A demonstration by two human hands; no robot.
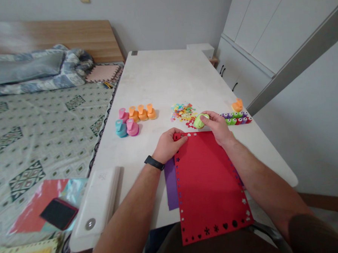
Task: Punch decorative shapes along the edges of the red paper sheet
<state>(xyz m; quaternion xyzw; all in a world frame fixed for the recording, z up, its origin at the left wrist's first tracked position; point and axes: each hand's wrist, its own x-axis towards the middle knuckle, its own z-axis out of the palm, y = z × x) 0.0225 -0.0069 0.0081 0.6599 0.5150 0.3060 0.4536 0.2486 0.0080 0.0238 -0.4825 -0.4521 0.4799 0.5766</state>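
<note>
A red sheet of paper (208, 177) with punched shapes along its edges lies in front of me, its near end hanging past the table edge. My left hand (171, 143) pinches its far left corner. In my right hand (216, 126) is a light green craft punch (201, 121), held just beyond the sheet's far edge; I cannot tell whether paper is inside its slot. A purple sheet (172, 186) shows partly from under the red one. Beyond the punch lies a pile of colourful paper confetti (183, 111).
Pink, teal and orange punches (133, 115) stand at the left. Small multicoloured punches (236, 118) line up at the right beside an orange punch (237, 105). A white laminator-like device (97, 202) sits near the left edge; a phone (59, 213) rests on the bed.
</note>
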